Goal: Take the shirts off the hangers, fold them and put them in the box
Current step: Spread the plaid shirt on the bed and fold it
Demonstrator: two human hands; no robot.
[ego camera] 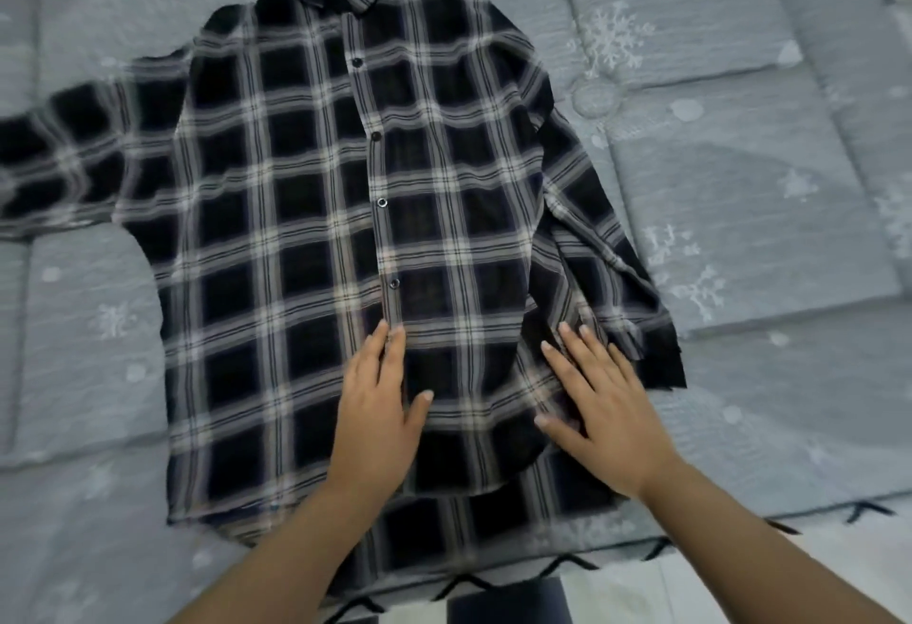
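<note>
Both hands lay flat near the hem of the plaid shirt point(345, 209): left hand point(380, 426) by the button placket, right hand point(607, 416) beside its sleeve, fingers straight, gripping nothing. Shirt spread, buttoned, hanger-free on the quilt point(740, 154) (no fold yet, no box visible).

Looks like a home, prob. a bedroom: the whole work surface is a bed w/ a grey-blue quilted bedspread point(740, 179), stitched in padded panels, printed w/ white snowflakes point(611, 38) & dots. Near edge of the quilt has a dark zigzag trim point(567, 566), & below it a bit of pale floor w/ a dark item, too cropped to ID.
</note>
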